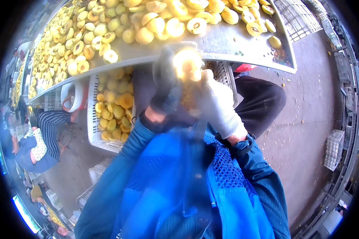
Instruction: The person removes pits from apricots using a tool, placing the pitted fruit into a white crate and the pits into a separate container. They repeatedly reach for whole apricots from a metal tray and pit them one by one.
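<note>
Knit-gloved right hand [220,102], rounded fruit [187,67], metal table [224,43]

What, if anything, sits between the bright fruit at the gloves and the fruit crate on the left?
In this view, the left hand and a dark trouser leg lie between the fruit and the crate; the table also covers the crate's far end. Depth can't be judged.

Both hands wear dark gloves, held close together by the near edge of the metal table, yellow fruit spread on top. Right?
Not quite: the left hand is dark-gloved, but the right hand is white-gloved, as the head view shows. They are held close together by the near edge of the metal table, with yellow fruit spread on top.
</note>
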Demonstrator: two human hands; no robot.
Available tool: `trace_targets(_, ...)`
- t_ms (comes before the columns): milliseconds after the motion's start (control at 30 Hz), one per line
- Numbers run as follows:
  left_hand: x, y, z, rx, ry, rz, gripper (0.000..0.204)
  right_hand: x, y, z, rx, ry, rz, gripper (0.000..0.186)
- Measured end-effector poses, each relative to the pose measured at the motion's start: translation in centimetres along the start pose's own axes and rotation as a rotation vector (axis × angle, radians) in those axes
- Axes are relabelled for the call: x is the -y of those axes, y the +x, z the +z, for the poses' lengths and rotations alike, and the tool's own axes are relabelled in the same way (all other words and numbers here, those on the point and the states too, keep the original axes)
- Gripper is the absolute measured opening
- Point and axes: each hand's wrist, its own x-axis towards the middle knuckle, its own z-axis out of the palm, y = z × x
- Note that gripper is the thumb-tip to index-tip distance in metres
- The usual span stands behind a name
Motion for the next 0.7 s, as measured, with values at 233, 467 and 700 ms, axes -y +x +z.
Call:
trace_targets(233,-0.4,0.7,-0.9,0.104,-0.12,-0.256,0.035,-0.4,-0.3,-0.8,-0.138,0.283,-0.146,0.058)
trace_targets(467,0.9,0.5,-2.5,0.131,0.813,0.618,0.057,-1.4,-0.3,-1.7,-0.184,0.302,-0.27,0.049)
trace_targets(700,-0.2,1.9,-1.9,0.296,0.198,0.245,0.037,-1.0,-0.9,-4.3,0.248,1.087,-0.117,0.036)
